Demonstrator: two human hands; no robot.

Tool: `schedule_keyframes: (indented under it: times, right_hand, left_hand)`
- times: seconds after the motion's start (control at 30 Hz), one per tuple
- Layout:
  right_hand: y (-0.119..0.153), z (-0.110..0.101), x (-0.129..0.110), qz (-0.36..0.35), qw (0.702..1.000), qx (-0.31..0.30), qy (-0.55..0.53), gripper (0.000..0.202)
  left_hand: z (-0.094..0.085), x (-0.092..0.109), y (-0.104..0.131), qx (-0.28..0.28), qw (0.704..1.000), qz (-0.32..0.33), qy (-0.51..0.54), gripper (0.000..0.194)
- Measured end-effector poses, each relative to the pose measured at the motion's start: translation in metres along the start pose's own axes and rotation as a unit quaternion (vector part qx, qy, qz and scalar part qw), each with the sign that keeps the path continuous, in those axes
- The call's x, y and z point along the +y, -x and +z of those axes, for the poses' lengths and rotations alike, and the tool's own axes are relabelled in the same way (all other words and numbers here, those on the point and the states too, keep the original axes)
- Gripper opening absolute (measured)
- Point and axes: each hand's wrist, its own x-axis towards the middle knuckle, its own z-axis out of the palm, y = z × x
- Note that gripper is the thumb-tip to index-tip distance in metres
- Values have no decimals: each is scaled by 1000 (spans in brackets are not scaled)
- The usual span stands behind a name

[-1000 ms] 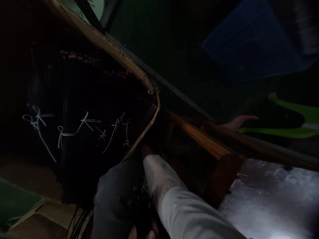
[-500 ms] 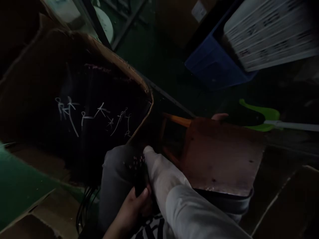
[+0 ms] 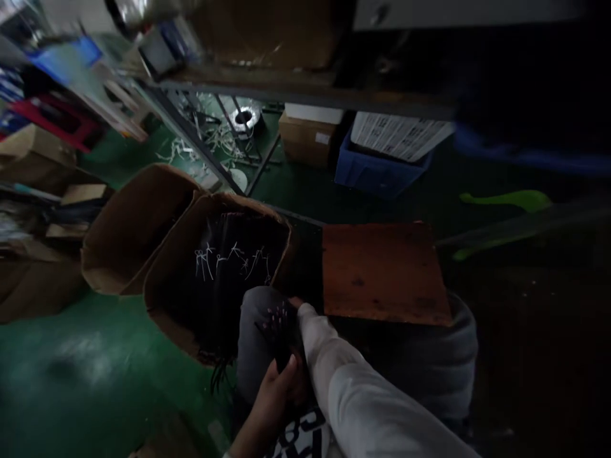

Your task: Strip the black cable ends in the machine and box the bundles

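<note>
In the head view, my left hand (image 3: 282,380) is low in the middle, fingers wrapped round a bundle of thin black cables (image 3: 279,324) with small pinkish tips. The bundle lies against my grey-trousered knee (image 3: 255,318). My right arm in a pale sleeve (image 3: 329,346) reaches forward past the knee. Only a little of my right hand (image 3: 296,302) shows at the cuff; its fingers are hidden in shadow. Ahead on the left is a cardboard box (image 3: 162,318) lined with a black sheet or bag (image 3: 229,292), with thin white strands on it.
A reddish-brown wooden stool top (image 3: 382,273) is to the right, beside my other leg. Behind it stand a blue crate (image 3: 377,168) with a white printed panel and a brown carton (image 3: 305,137). Another open box (image 3: 138,222) is at left. A workbench edge (image 3: 305,92) crosses overhead.
The view has tilted up and drawn back, so the bench and more floor show. My left hand keeps the cable bundle; my right arm stays stretched past the knee.
</note>
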Motion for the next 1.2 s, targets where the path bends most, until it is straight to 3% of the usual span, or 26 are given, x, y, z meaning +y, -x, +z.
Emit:
schedule_keyframes:
  times: [0.13, 0.33, 0.43, 0.53, 0.6, 0.73, 0.83, 1.0, 1.2]
  right_hand:
    - [10, -9, -4, -58, 998, -1, -37, 23]
    - [45, -26, -35, -210, 971, 93, -65, 13]
    - [98, -45, -55, -359, 925, 117, -28, 12]
    - [167, -73, -66, -536, 837, 101, 29, 16]
    - [212, -93, -66, -578, 811, 62, 69, 23]
    - [279, -121, -48, -572, 804, -24, 162, 29]
    - [307, -131, -20, -514, 840, -25, 173, 27]
    - [330, -147, 26, -423, 897, 4, 125, 20]
    - [336, -164, 56, -406, 911, 14, 77, 19]
  left_hand:
    - [9, -7, 18, 24, 999, 5, -45, 40]
    - [16, 6, 25, 85, 995, 45, -35, 32]
    - [12, 18, 23, 95, 993, 69, -7, 35]
    - [9, 34, 21, 109, 988, 113, 7, 40]
    - [11, 45, 20, 117, 983, 140, 0, 45]
    - [31, 62, 22, 40, 980, 193, -3, 48]
    - [55, 69, 29, -9, 971, 238, 11, 40]
    - [89, 77, 41, -95, 953, 286, 23, 29]
    - [118, 72, 44, -137, 945, 297, -6, 27]
